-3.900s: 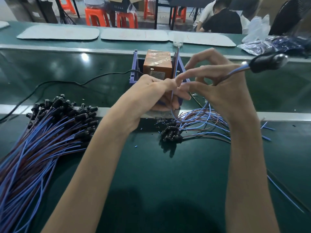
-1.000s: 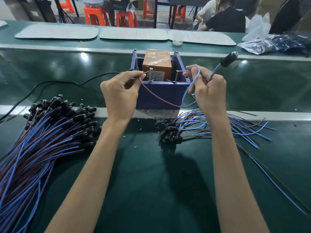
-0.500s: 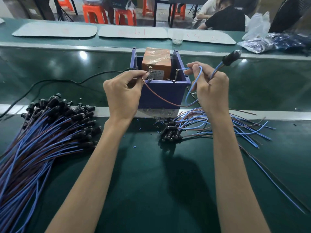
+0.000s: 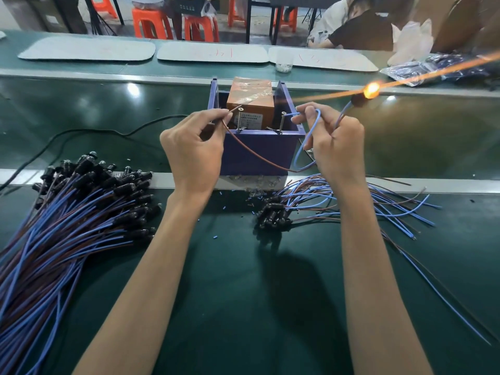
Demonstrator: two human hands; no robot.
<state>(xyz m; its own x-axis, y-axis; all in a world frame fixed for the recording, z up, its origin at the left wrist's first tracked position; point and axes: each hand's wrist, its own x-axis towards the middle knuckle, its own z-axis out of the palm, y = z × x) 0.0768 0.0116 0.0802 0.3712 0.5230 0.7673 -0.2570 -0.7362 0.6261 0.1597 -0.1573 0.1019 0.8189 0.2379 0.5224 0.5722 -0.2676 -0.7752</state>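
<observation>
- On the bench point(image 4: 243, 293) I see a big pile point(image 4: 67, 226) of wires with black caps, left of my left arm.
- A small pile point(image 4: 324, 201) lies just under my right wrist.
- A blue box point(image 4: 257, 152) stands right behind both hands, with an orange block point(image 4: 250, 96) inside.
- Two screws stick up at the box front: the left screw point(image 4: 239, 117) and the right screw point(image 4: 282, 120).
- A black cord point(image 4: 94, 133) runs off to the left.
- Nothing blocks the screws.
- My left grip point(image 4: 193, 147) pinches the brown wire point(image 4: 254, 155) near its end, and the tip meets the top of the left screw.
- My right grip point(image 4: 335, 147) is curled round the blue wire point(image 4: 311, 131), and that tip meets the right screw.
- Both wires sag in a loop in front of the box, between my hands.
- The lamp point(image 4: 361, 98) sticks up just above my right grip and glows orange.
</observation>
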